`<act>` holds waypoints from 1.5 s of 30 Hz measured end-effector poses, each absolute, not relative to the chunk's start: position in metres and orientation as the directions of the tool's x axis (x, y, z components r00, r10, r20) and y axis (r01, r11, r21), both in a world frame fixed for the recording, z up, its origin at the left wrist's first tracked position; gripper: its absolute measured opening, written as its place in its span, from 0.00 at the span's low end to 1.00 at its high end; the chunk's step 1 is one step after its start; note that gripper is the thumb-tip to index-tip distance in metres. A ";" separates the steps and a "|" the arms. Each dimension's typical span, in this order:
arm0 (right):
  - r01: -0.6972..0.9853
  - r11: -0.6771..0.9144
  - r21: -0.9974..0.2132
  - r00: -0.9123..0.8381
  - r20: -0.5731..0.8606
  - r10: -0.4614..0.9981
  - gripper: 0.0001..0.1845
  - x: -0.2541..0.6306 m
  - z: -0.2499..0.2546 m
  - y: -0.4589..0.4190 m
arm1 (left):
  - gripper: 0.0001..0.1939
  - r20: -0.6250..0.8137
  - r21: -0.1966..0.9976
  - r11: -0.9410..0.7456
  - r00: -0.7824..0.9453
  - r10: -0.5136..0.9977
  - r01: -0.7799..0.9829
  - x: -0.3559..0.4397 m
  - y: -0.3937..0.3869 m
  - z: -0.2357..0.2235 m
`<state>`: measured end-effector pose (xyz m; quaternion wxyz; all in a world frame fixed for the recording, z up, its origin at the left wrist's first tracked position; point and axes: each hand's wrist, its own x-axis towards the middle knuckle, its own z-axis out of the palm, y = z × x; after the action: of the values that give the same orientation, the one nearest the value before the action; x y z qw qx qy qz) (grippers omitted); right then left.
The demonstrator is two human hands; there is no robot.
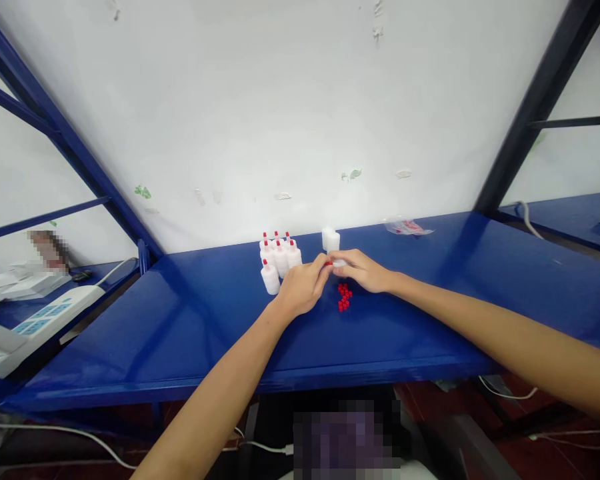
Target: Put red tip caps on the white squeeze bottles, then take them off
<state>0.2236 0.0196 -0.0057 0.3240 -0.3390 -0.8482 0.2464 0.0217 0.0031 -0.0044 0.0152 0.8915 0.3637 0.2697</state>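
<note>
My left hand (305,285) and my right hand (364,270) meet above the blue table, fingers closed and fingertips together. A small red cap (329,263) shows between the fingertips, pinched by my right hand. Whatever my left fingers hold is hidden behind them. Left of my left hand stand several white bottles (271,279) with red pointed tips, upright in a cluster. Two white bottles (331,240) without visible red tips are just beyond my right hand. Several loose red caps (345,297) lie in a small pile on the near side of my hands.
The blue table (195,333) runs up against a white wall (300,100). A clear plastic bag (408,227) with red contents lies at the back right. Blue frame posts (75,147) rise on the left. A white power strip (50,320) is at far left.
</note>
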 end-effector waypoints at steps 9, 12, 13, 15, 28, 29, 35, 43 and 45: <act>0.544 0.624 -0.561 -0.520 0.358 0.775 0.25 0.222 -0.007 0.022 | 0.11 0.379 0.106 -0.753 0.674 0.634 0.649 0.021 0.002 -0.004; 0.593 0.604 -0.532 -0.515 0.325 0.793 0.27 0.223 -0.007 0.023 | 0.12 0.342 0.134 -0.774 0.704 0.623 0.619 0.021 0.004 -0.006; 0.600 0.609 -0.519 -0.519 0.327 0.790 0.27 0.223 -0.007 0.022 | 0.12 0.335 0.144 -0.779 0.711 0.618 0.610 0.021 0.004 -0.007; 0.597 0.626 -0.503 -0.535 0.332 0.777 0.27 0.222 -0.006 0.021 | 0.13 0.335 0.159 -0.789 0.719 0.609 0.594 0.021 0.005 -0.009; 0.334 0.553 -0.764 -0.434 0.396 0.809 0.24 0.221 -0.009 0.023 | 0.11 0.678 0.044 -0.728 0.515 0.525 0.684 -0.026 0.011 0.030; 0.349 0.553 -0.756 -0.418 0.403 0.814 0.23 0.222 -0.009 0.024 | 0.12 0.710 0.084 -0.704 0.453 0.539 0.705 -0.038 0.013 0.036; 0.404 0.554 -0.728 -0.380 0.417 0.826 0.22 0.222 -0.009 0.024 | 0.19 0.679 0.226 -0.638 0.351 0.645 0.737 -0.076 0.016 0.047; 0.427 0.445 -0.787 -0.272 0.358 0.893 0.22 0.218 -0.008 0.022 | 0.22 0.584 0.345 -0.557 0.292 0.758 0.756 -0.080 0.017 0.045; 0.331 0.403 -0.853 -0.229 0.341 0.912 0.19 0.218 -0.008 0.023 | 0.22 0.556 0.345 -0.548 0.304 0.773 0.762 -0.081 0.018 0.044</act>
<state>0.2178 0.0233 -0.0084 0.4412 -0.4366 -0.7118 0.3287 -0.0806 0.0181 0.0443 0.0079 0.8075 0.4755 0.3489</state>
